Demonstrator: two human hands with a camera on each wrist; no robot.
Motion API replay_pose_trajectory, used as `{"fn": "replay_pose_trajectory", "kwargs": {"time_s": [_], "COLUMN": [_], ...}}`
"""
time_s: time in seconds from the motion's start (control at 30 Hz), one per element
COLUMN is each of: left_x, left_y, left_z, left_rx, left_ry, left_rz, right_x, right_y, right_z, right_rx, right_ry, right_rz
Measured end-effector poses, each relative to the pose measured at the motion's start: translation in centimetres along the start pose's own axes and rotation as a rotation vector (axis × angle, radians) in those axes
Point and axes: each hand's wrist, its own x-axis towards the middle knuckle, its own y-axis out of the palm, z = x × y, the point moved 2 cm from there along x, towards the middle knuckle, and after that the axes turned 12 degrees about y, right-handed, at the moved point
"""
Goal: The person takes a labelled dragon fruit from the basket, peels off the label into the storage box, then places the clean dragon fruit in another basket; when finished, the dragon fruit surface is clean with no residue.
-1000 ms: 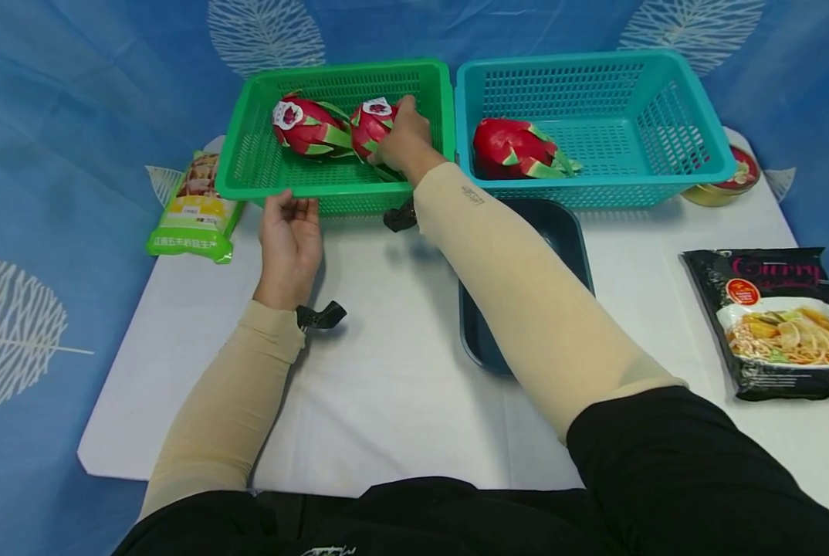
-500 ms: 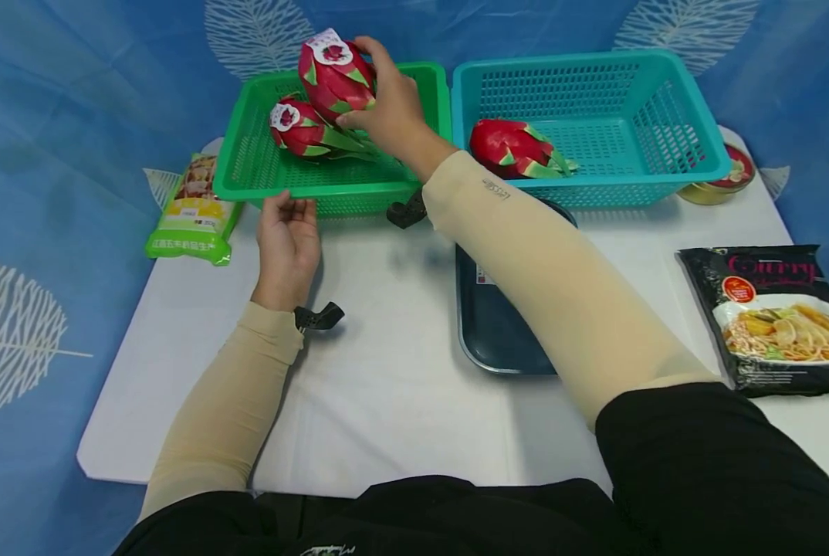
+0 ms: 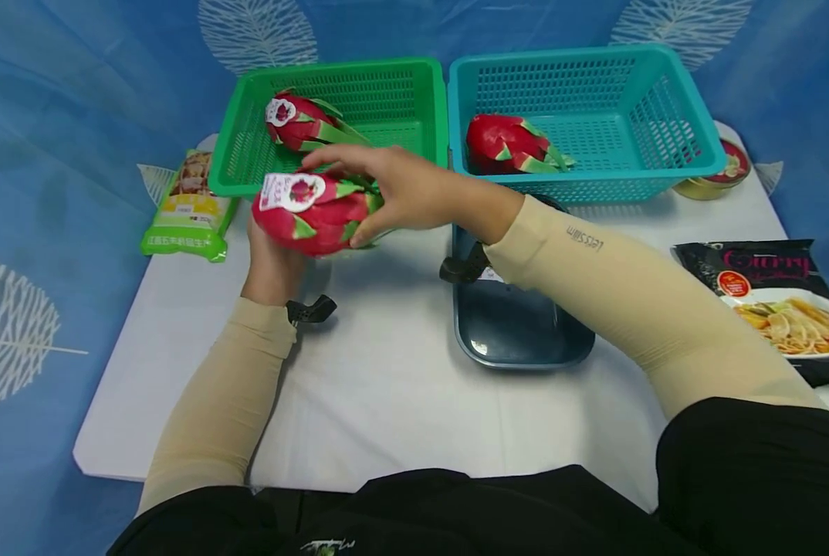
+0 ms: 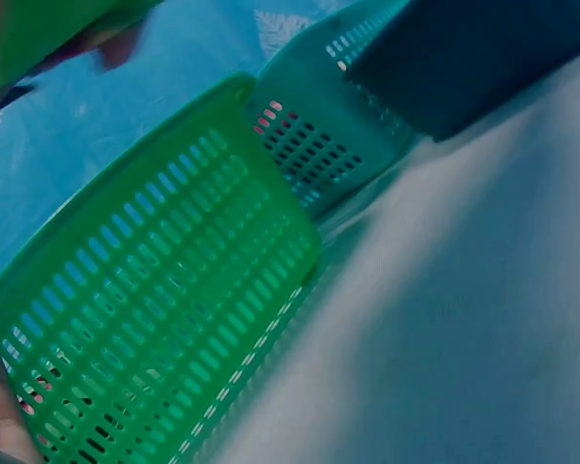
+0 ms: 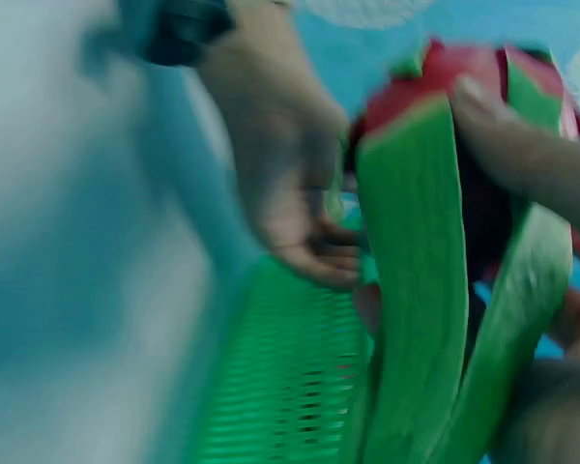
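Observation:
My right hand [image 3: 414, 189] grips a dragon fruit [image 3: 317, 220] with a white label, holding it above the front rim of the green basket [image 3: 404, 108]. In the right wrist view, the fruit's long green scales [image 5: 416, 271] face the camera, with my fingers around its body. My left hand [image 3: 275, 266] is at the basket's front rim, partly hidden behind the fruit. Its curled fingers [image 5: 314, 256] hold the rim in the right wrist view. Inside the green basket lies another labelled dragon fruit [image 3: 303, 123]. A third dragon fruit [image 3: 508, 144] rests in the teal basket [image 3: 616, 150].
A dark blue tray [image 3: 522, 328] lies in front of the teal basket, partly under my right arm. To the left is a green snack bag [image 3: 188, 212]. A black curry noodle packet [image 3: 790, 301] and a round tin [image 3: 716, 181] are on the right.
My right hand has lifted one dragon fruit out of the green basket and brought it forward and left, over the front rim. My left hand has stayed at the rim.

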Motion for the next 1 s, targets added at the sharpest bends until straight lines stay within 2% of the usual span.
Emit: {"fn": "replay_pose_trajectory", "kwargs": {"time_s": [0.03,0.07,0.1,0.17,0.23,0.27,0.43,0.53,0.7,0.83,1.0], "left_x": [-0.1,-0.1,0.1,0.1,0.1,0.2,0.6,0.8,0.8,0.8,0.9], "left_y": [-0.1,-0.1,0.0,0.0,0.1,0.2,0.3,0.3,-0.2,-0.5,-0.6], "left_z": [-0.1,-0.1,-0.1,-0.1,0.0,0.1,0.4,0.3,-0.1,-0.6,-1.0], "left_rx": [0.036,0.042,-0.018,-0.072,-0.133,-0.147,-0.090,-0.080,-0.064,-0.076,-0.076], "left_ry": [-0.015,-0.043,-0.073,-0.063,-0.036,-0.024,0.052,0.072,0.020,-0.021,-0.030], "left_rz": [-0.002,-0.033,-0.085,-0.163,-0.212,-0.216,-0.198,-0.195,-0.165,-0.155,-0.129], "right_x": [-0.4,-0.8,-1.1,-1.5,-1.9,-2.0,-2.7,-2.8,-2.7,-2.5,-2.3], "right_y": [0.5,0.9,1.3,2.0,2.5,2.6,3.2,3.3,3.2,3.5,4.1], "right_z": [-0.4,-0.8,-1.1,-1.8,-2.5,-2.8,-3.8,-4.1,-4.7,-5.1,-5.3], "right_rx": [0.017,0.031,0.045,0.066,0.069,0.068,0.044,0.034,0.014,-0.041,-0.109], "right_ry": [-0.009,-0.010,-0.006,-0.001,0.022,0.034,0.114,0.141,0.186,0.201,0.213], "right_rz": [0.046,0.084,0.115,0.155,0.173,0.177,0.210,0.214,0.199,0.205,0.208]}}
